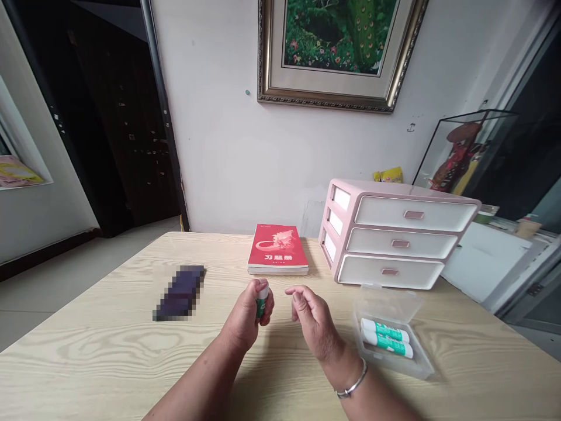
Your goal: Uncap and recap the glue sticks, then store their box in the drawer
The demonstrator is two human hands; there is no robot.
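A green-and-white glue stick (pixel 262 302) stands roughly upright in my left hand (pixel 248 313), whose fingers are wrapped round it with the thumb near its white top. My right hand (pixel 312 321) hovers a short way to the right, open, its index finger stretched toward the glue stick and the other fingers loosely curved. Nothing shows in it. Two more green-and-white glue sticks (pixel 385 338) lie side by side in a clear plastic box (pixel 418 365) with its lid raised, right of my right hand.
Beyond my hands a red book (pixel 279 248) lies on the wooden table (pixel 109 351). A pink-and-white drawer unit (pixel 401 234) stands at the back right. A dark, pixelated flat object (pixel 180 293) lies on the left. The wall with a framed picture (pixel 328 96) rises behind.
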